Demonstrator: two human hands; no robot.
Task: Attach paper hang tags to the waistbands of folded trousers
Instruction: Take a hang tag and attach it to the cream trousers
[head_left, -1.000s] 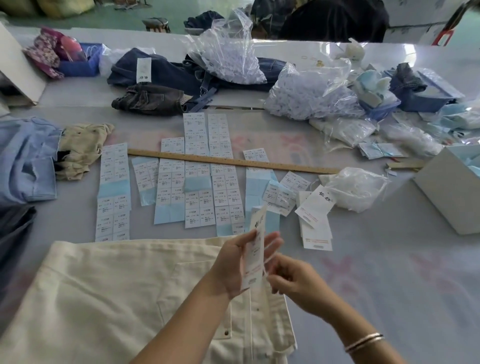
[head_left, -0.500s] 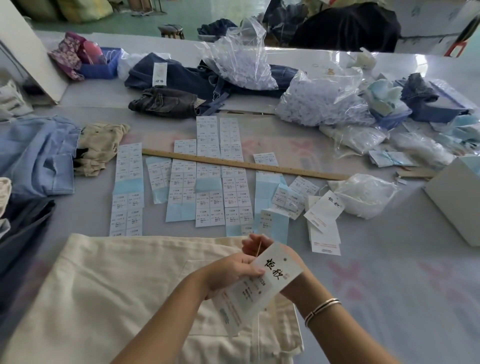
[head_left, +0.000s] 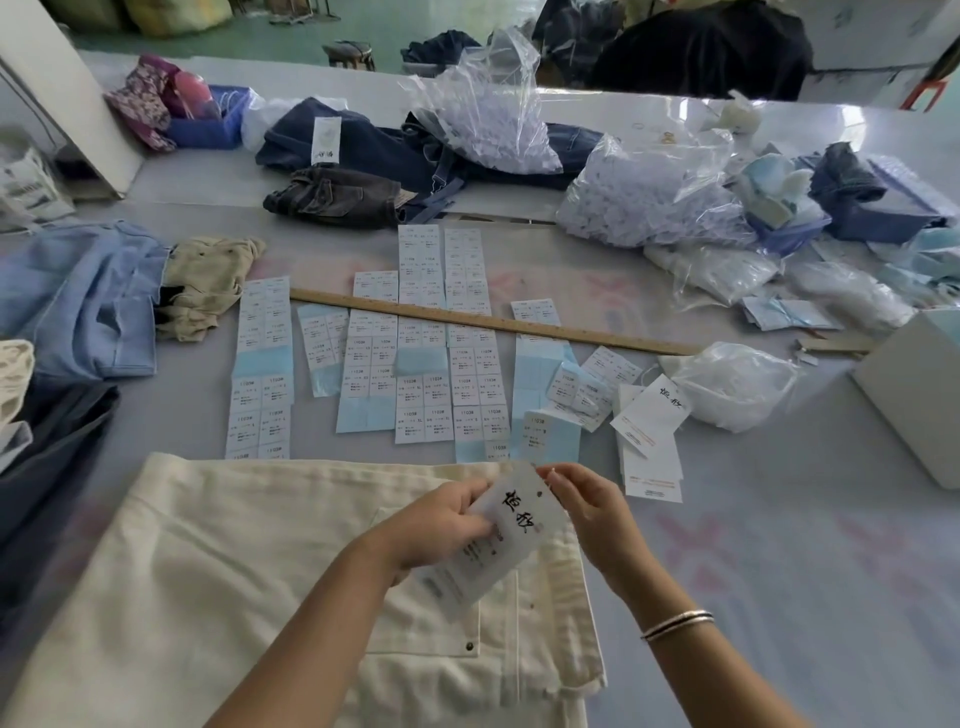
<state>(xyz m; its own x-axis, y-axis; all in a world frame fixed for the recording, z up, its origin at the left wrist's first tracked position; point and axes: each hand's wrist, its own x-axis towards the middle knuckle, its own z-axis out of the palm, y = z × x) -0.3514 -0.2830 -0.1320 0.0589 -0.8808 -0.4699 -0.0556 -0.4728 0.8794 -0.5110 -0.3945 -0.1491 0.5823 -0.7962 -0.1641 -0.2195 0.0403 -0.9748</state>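
While the left hand (head_left: 441, 525) grips the hang tag (head_left: 498, 540) mid-edge, the right hand (head_left: 587, 499) pinches its top corner; long axis runs lower left to upper right over cream trousers (head_left: 208, 571).

A pale work table (head_left: 779, 571) holds cream trousers (head_left: 234, 571), rows of sticker sheets (head_left: 426, 384), a wooden ruler (head_left: 493, 325), loose hang tags (head_left: 649, 447) and plastic bags (head_left: 649, 202).

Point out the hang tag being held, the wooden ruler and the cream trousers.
hang tag (head_left: 511, 525): head view, middle of its printed face.
wooden ruler (head_left: 493, 322): head view, mid-length of the stick.
cream trousers (head_left: 234, 561): head view, bare cloth left of the hands.
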